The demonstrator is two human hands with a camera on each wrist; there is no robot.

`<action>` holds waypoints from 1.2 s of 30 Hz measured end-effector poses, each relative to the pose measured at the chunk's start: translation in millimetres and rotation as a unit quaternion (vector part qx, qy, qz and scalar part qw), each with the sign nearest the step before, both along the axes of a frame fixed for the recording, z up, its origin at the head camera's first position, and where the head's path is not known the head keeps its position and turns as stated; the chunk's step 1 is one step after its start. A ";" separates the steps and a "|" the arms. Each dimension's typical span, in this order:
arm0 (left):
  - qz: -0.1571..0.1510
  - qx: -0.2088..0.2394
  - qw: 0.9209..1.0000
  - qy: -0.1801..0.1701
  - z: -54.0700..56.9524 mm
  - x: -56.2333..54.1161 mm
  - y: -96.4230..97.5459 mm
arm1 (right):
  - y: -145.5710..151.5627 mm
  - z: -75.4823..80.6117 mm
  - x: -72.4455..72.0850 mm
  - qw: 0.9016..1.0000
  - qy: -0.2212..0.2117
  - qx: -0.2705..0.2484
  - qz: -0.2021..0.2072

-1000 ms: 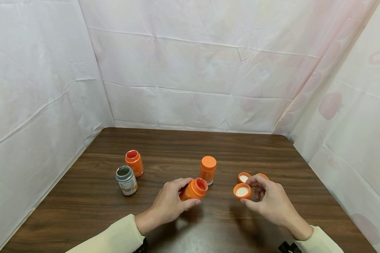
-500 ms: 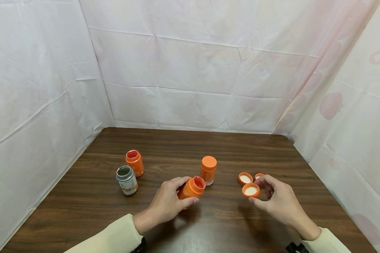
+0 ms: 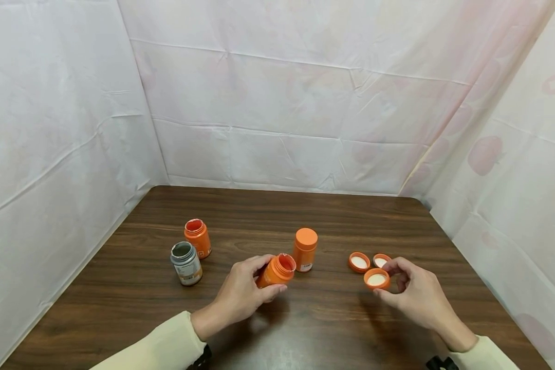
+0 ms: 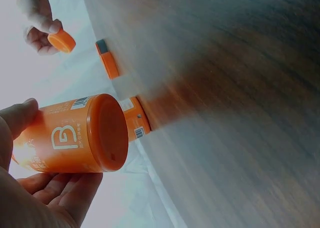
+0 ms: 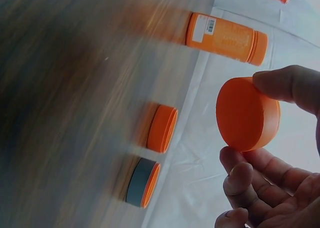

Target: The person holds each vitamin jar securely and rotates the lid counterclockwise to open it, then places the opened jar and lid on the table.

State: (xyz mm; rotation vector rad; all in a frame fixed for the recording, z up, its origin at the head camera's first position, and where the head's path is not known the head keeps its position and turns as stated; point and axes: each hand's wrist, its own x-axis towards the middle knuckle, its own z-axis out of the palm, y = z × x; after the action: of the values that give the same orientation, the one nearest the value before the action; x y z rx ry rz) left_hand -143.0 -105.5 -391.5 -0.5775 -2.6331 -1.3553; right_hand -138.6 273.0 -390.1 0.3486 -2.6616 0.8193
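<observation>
My left hand (image 3: 242,290) grips an uncapped orange bottle (image 4: 65,138) above the table, its open mouth tipped up and to the right in the head view. Between thumb and fingertips, my right hand (image 3: 416,295) pinches an orange cap (image 5: 242,115), white inner side up. Below and beyond that cap, two more caps lie inner side up: an orange cap (image 5: 162,128) and a grey-sided cap (image 5: 142,183) with an orange inner rim. A capped orange bottle (image 3: 305,250) stands upright just beyond the held bottle.
On the left of the brown wooden table (image 3: 259,216) stand an uncapped orange bottle (image 3: 198,239) and an uncapped grey bottle (image 3: 186,263), close together. White patterned sheeting (image 3: 277,92) surrounds the table at the back and both sides.
My right hand has moved rightward with the cap, bringing it nearer the two lying caps. The left hand has drifted slightly left and up with its bottle.
</observation>
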 end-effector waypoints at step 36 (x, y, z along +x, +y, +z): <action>0.000 0.060 0.998 -0.003 -1.0 -1.1 -4.4 | 39.1 -16.3 -13.7 0.987 -0.140 0.051 -0.053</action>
State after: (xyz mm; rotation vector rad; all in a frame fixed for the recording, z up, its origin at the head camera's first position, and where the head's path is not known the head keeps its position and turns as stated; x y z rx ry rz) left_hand -144.2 -109.9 -392.5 -0.5568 -2.5344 -1.5053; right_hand -152.4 312.1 -406.4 0.1205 -2.9605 0.7502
